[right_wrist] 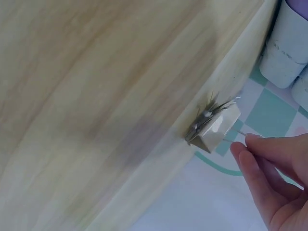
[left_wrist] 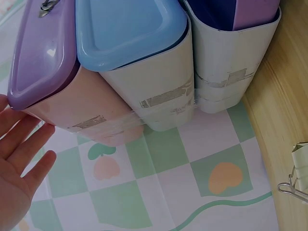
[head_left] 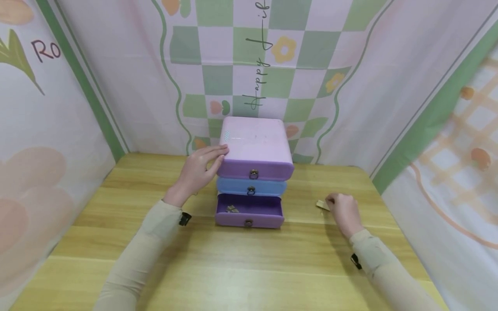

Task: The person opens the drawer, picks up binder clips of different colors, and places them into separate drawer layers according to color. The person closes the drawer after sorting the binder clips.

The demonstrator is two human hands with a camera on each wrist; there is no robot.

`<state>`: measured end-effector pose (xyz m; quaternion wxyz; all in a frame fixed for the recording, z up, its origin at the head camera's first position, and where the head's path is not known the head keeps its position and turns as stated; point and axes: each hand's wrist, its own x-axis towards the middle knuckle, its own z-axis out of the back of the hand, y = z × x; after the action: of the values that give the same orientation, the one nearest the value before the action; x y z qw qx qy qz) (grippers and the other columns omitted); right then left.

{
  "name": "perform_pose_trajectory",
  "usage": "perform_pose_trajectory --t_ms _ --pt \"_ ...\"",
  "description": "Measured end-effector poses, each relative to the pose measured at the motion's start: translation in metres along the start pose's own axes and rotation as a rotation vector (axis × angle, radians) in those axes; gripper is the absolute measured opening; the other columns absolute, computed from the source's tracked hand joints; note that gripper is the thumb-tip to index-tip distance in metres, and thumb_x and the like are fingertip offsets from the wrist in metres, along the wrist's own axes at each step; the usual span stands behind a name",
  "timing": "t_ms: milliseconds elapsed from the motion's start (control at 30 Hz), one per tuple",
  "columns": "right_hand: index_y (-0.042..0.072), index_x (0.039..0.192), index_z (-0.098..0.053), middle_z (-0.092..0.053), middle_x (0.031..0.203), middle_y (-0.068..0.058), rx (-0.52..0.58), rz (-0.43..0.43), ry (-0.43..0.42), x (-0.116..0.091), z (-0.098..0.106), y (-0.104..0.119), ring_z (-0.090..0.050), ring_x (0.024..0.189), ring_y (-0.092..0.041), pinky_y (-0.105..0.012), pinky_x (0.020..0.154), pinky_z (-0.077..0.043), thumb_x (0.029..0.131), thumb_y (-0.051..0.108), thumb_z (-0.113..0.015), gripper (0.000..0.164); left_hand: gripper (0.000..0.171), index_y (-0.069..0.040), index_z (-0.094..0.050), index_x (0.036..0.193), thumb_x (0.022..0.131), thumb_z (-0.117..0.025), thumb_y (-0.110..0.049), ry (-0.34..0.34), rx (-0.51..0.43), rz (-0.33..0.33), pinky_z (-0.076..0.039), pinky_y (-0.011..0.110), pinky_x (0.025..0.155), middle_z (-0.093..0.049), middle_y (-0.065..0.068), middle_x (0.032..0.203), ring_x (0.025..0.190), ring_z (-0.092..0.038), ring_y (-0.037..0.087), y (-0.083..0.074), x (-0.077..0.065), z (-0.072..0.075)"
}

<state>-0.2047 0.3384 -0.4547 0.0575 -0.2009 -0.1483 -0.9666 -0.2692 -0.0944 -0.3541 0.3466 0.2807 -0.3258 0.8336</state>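
A small chest of drawers (head_left: 256, 138) stands at the back middle of the table. Its top drawer (head_left: 268, 170) is purple, the blue drawer (head_left: 268, 187) lies below, and the lowest purple drawer (head_left: 266, 221) is pulled out with several small gold pieces (head_left: 232, 209) inside. My left hand (head_left: 197, 172) touches the chest's upper left side with extended fingers, also seen from the side in the left wrist view. To the right of the chest, my right hand (head_left: 345, 211) pinches the wire handle of a gold binder clip (right_wrist: 219, 130) between thumb and fingers, close over the table.
In the left wrist view, another pale binder clip (left_wrist: 301, 166) with wire handles lies at the right edge by the wooden table (left_wrist: 276, 91). A checkered cloth (head_left: 249, 77) hangs behind the chest, and printed curtains (head_left: 58, 172) flank the table.
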Motion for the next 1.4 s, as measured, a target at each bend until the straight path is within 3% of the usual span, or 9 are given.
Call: perform_pose_trajectory --t_ms 467,1400 --pt "-0.002 0.087 -0.072 -0.071 0.083 -0.022 0.016 0.036 -0.107 0.008 0.0 0.006 -0.07 0.07 -0.036 -0.046 0.063 -0.058 0.085 0.004 -0.067 0.008 0.027 -0.009 -0.066 0.118 0.095 -0.055 -0.018 -0.002 0.005 -0.006 -0.047 0.039 0.102 -0.064 0.006 0.126 0.116 -0.06 0.024 0.0 0.002 0.001" --pt "-0.001 0.084 -0.072 -0.072 0.078 -0.016 0.08 0.16 -0.197 0.013 0.025 0.067 -0.07 0.064 -0.025 -0.035 0.057 -0.059 0.079 0.004 -0.074 0.007 0.026 -0.009 -0.067 0.117 0.095 -0.055 -0.018 -0.005 0.017 -0.011 -0.047 0.039 0.101 -0.064 0.006 0.125 0.115 -0.061 0.024 0.0 0.001 -0.001"
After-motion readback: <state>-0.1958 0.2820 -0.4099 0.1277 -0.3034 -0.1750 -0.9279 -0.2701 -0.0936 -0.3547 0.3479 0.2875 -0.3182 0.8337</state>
